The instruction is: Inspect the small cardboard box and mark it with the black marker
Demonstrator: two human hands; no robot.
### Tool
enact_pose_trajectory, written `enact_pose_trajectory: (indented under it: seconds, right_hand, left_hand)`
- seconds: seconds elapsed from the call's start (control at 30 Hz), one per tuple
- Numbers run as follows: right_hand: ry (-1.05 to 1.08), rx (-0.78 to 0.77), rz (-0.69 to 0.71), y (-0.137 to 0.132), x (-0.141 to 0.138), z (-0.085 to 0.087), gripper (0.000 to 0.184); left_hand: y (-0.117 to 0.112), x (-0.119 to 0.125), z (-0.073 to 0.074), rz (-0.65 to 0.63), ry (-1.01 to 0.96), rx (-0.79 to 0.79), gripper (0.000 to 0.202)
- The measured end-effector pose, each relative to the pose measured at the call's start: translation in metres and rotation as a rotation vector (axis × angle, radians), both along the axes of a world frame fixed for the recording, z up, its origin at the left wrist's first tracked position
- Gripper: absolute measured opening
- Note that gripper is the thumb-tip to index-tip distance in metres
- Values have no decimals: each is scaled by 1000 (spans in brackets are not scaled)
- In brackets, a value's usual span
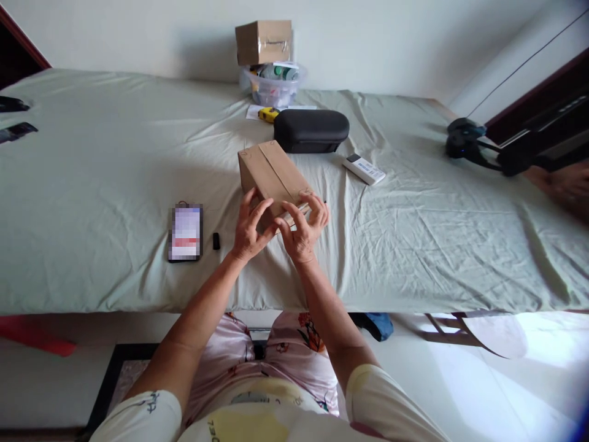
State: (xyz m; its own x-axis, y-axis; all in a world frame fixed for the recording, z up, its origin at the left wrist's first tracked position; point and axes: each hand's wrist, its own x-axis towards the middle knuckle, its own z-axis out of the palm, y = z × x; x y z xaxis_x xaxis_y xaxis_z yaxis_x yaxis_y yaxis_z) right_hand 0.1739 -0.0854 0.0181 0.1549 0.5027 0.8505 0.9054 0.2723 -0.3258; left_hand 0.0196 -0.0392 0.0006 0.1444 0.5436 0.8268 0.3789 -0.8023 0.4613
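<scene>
A brown cardboard box (276, 169) lies on the cloth-covered table in front of me, a seam running along its top. At its near left edge, my left hand (251, 230) grips the box with bent fingers and the thumb on the near end. My right hand (304, 227) curls around the near right corner, its thumb close to the left one. My hands cover much of the box's near end, so I cannot make out its flaps there. Left of the box lie a small black piece (216, 240) and a phone (185, 233) with a blurred screen.
Behind the box sit a black case (311, 130), a yellow tool (268, 115) and a plastic tub (271, 92) with another carton (264, 42) on top. A white device (364, 169) lies to the right. A black headset (478, 150) is at the far right, near another person's arm (564, 187).
</scene>
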Motion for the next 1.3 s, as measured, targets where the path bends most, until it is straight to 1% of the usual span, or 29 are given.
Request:
enact_pose_trajectory:
  seconds: [0.1, 0.23, 0.33, 0.4, 0.5, 0.6, 0.7, 0.77, 0.87, 0.97, 1.07, 1.2, 1.3]
  right_hand:
    - [54, -28, 32, 7, -2, -1, 33]
    - [129, -30, 72, 14, 9, 0, 44]
    - [204, -9, 149, 18, 20, 1, 49]
    - [274, 3, 216, 20, 23, 2, 47]
    - [441, 16, 290, 22, 23, 3, 41]
    - [694, 15, 344, 25, 23, 3, 42]
    - [906, -58, 399, 26, 27, 3, 45]
    - [977, -105, 414, 24, 28, 2, 47]
    - [1015, -106, 410, 21, 26, 3, 49]
    - [1005, -87, 425, 19, 24, 5, 47]
    - [984, -119, 447, 20, 24, 2, 47]
    - [877, -205, 417, 23, 26, -11, 54]
    - [785, -240, 370, 25, 26, -18, 54]
  left_hand:
    - [-1, 1, 0, 16, -3, -39, 52]
    - [-2, 1, 1, 33, -12, -58, 48]
    - [-3, 1, 2, 45, 8, -32, 48]
    - [-3, 0, 2, 50, 15, -19, 47]
    - [-3, 0, 2, 53, 0, -13, 45]
    - [-2, -1, 2, 38, -33, -6, 44]
    - [-1, -2, 0, 14, -57, -14, 45]
    - [-1, -3, -1, -19, -76, -39, 47]
    - [0, -5, -2, -57, -97, -86, 47]
    - [-1, -6, -1, -32, -89, -132, 45]
    - [-3, -7, 2, -20, -129, -156, 45]
    - [-3, -10, 7, 20, -253, -201, 48]
    - [2, -13, 8, 33, -416, -220, 51]
